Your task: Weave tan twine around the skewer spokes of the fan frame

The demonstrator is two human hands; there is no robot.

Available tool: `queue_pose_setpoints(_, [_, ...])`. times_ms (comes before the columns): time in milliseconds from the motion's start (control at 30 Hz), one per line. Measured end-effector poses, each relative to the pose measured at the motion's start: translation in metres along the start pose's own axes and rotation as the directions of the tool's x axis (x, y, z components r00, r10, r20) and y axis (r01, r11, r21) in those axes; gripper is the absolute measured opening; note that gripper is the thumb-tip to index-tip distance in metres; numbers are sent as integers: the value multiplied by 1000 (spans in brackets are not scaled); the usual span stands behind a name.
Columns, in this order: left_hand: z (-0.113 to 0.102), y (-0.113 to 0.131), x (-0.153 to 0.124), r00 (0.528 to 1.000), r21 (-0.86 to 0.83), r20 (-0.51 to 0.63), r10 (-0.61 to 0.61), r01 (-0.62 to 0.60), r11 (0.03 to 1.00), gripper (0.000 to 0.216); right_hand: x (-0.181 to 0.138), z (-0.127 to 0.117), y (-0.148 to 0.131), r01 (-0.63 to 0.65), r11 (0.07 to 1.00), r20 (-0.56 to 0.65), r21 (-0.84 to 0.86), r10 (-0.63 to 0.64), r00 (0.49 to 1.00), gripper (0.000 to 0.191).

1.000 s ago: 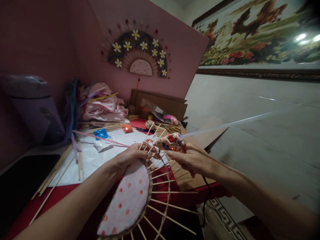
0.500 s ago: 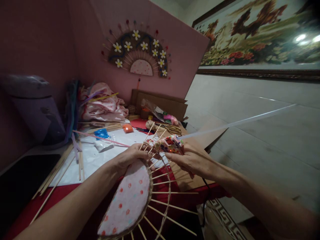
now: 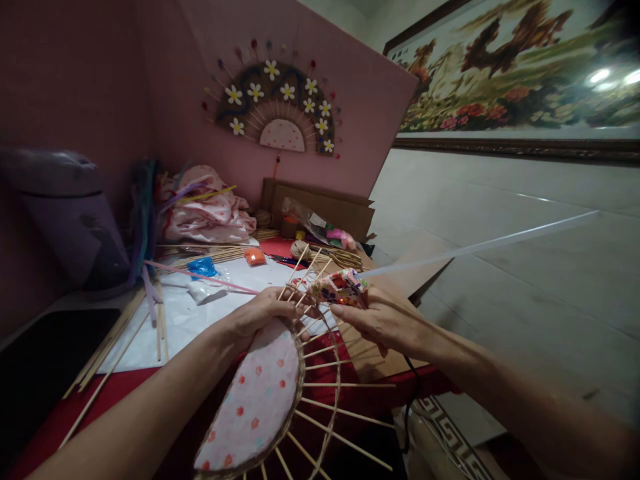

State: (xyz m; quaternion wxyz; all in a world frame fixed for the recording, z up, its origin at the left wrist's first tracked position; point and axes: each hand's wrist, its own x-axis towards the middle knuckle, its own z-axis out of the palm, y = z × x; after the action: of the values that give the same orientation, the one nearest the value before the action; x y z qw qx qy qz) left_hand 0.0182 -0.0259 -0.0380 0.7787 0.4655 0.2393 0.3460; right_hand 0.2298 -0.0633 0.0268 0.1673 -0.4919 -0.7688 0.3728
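My left hand (image 3: pixel 257 315) grips the top edge of a half-round fan piece (image 3: pixel 255 400) covered in pink dotted cloth, with thin wooden sticks (image 3: pixel 345 413) fanning out from its rim. My right hand (image 3: pixel 383 320) is wrapped round a glue gun (image 3: pixel 339 288) covered in flowered paper, a small red light glowing on it. The gun's nose touches the sticks near my left fingers. A long clear glue stick (image 3: pixel 480 245) juts out of the gun's back to the right.
A finished flowered fan (image 3: pixel 277 110) hangs on the pink board. On the table lie white paper (image 3: pixel 200 313), bamboo sticks (image 3: pixel 113 343), a blue packet (image 3: pixel 203 267), pink cloth (image 3: pixel 207 207), a cardboard box (image 3: pixel 325 207) and a purple appliance (image 3: pixel 70 213). A framed picture (image 3: pixel 520 67) hangs on the right wall.
The glue gun and my right hand have shifted slightly left toward the sticks. My left hand and the fan piece have stayed put.
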Motion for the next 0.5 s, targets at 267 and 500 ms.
queue_pose_setpoints(267, [-1,0,1,1000,-2,9,-7,7,1000,25,0,0,-2,58,998,0,-32,-58,998,39])
queue_pose_setpoints(500, [-1,1,1,1000,31,2,-3,3,1000,23,-1,-1,-3,12,1000,-22,-3,-12,1000,41])
